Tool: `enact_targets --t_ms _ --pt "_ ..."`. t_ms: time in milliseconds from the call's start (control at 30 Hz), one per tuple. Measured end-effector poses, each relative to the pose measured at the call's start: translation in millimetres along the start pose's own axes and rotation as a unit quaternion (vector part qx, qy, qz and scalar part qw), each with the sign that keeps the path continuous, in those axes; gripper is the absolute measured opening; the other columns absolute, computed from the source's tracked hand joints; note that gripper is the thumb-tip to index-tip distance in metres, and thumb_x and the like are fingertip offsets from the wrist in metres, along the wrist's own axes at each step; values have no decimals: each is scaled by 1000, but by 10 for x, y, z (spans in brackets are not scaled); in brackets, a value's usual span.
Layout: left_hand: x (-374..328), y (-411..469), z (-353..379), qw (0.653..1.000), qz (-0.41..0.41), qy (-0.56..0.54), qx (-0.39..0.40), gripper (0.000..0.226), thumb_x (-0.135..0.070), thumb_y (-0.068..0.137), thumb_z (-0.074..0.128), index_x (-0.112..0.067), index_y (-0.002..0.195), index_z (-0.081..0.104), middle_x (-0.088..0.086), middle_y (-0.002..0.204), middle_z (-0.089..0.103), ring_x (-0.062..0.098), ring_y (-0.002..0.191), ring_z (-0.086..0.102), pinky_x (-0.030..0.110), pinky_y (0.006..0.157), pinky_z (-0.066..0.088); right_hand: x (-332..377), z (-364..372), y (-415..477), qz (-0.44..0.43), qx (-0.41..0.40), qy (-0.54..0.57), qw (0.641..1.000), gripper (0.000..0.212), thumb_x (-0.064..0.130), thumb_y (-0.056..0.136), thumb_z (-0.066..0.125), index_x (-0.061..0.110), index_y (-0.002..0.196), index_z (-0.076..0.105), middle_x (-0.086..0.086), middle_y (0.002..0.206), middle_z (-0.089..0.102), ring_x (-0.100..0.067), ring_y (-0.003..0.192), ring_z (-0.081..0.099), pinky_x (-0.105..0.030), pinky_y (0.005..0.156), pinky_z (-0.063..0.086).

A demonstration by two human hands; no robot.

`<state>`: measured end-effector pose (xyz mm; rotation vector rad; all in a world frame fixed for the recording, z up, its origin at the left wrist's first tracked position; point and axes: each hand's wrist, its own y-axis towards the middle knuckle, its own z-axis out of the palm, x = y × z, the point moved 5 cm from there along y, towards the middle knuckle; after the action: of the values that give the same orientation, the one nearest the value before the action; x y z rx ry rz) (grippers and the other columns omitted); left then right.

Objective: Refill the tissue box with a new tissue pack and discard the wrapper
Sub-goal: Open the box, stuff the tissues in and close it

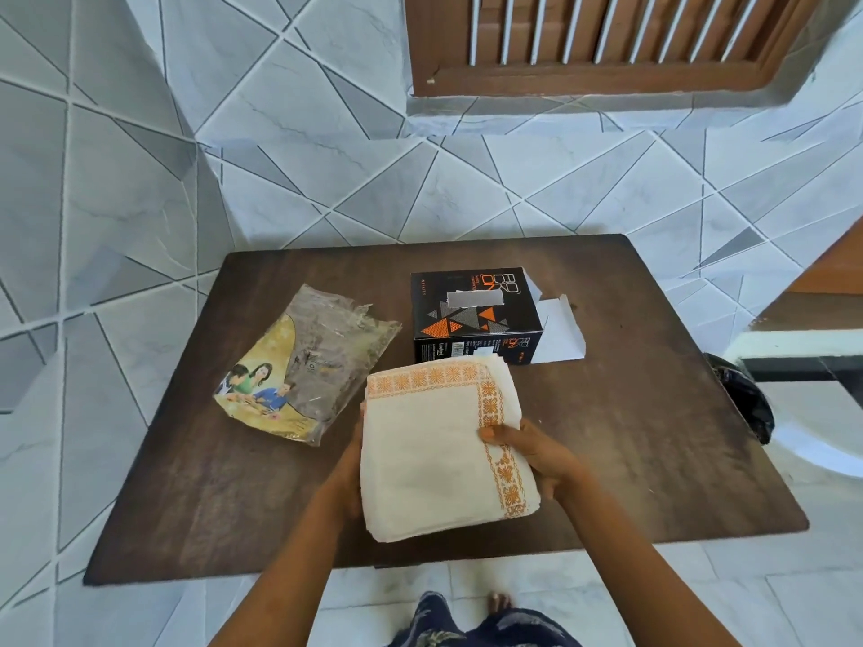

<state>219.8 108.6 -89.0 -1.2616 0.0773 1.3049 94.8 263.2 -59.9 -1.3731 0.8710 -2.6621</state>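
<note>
Cream tissues (443, 450), soft and floppy, sit in both our hands above the worktop's (654, 436) near edge; left hand (348, 469) and right hand (537, 455) clamp opposite sides. Squeeze gently before sliding them through the box's (471, 315) open right end. The wrapper (308, 366) lies empty at left.

Fig.: two bare forearms, no sleeves, wristbands or rings seen. Left hand (348, 464) mostly hidden, fingers not visible; right hand (537, 455) w/ short thumbnail. Below: dark blue garment (471, 623), pale floral print; bare toes (498, 601).
</note>
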Motion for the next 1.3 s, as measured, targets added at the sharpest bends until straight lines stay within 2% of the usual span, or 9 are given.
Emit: enact_targets --t_ms 67,133,267,433,567,800,1067,1167,1300 --pt "-2 -20 -15 999 10 10 -31 85 -72 71 41 -6 124 50 -6 59 74 12 57 71 31 59 55 76 -31 37 7 6 -8 1000 67 33 41 91 18 100 65 -7 95 74 -24 84 72 -36 65 59" --pt "-72 -43 64 999 11 -34 13 81 -73 68 48 -9 116 59 4 84 77 21 78 73 38 70 58 120 -99 96 23 -4 -26 999 54 29 56 85 16 104 63 -6 95 74 -23 83 72 -35 64 59" --pt "-223 -141 63 998 64 23 -17 57 -62 85 30 -25 112 64 3 106 73 20 101 67 42 88 49 127 -224 188 42 -45 -39 997 22 15 83 62 12 105 60 -6 89 75 -22 79 72 -35 63 58" --pt "-146 -172 0 990 88 101 -36 53 -42 78 62 -30 127 46 3 123 64 25 115 59 54 99 44 97 -213 293 9 -73 -50 996 40 19 82 65 12 120 51 -8 101 71 -23 88 70 -38 72 57" --pt "-201 -314 -69 974 79 182 -113 51 -35 77 67 -40 122 42 -4 115 64 18 104 61 36 79 54 -18 -20 418 -14 -93 -93 991 44 18 84 65 24 120 40 2 105 64 -16 92 64 -30 72 54" --pt "-180 -500 -522 955 40 210 -206 56 -34 77 69 -26 127 45 -3 108 65 18 100 61 32 78 51 -348 347 670 6 -106 -102 989 53 15 84 64 17 129 36 -3 115 60 -18 98 60 -28 75 51" --pt "-219 -466 -678 938 -2 259 -231 48 -27 82 66 -16 124 47 2 115 59 21 100 57 36 88 44 -321 313 775 4 -194 -363 911 71 47 74 68 13 126 35 -6 121 60 -26 105 62 -44 87 53" --pt "-394 -427 -694 890 7 374 -261 44 -22 82 66 -11 120 50 4 114 56 28 109 55 36 89 41 -156 117 666 -23 -266 -383 884 66 53 77 63 16 126 41 -6 112 56 -20 98 58 -34 79 49" --pt "-866 -410 -472 758 93 537 -358 45 -30 80 67 -7 117 53 18 123 59 33 109 57 38 86 46 297 -210 327 -153 -412 -292 849 23 31 85 61 15 101 58 3 80 59 -16 80 57 -31 73 45"
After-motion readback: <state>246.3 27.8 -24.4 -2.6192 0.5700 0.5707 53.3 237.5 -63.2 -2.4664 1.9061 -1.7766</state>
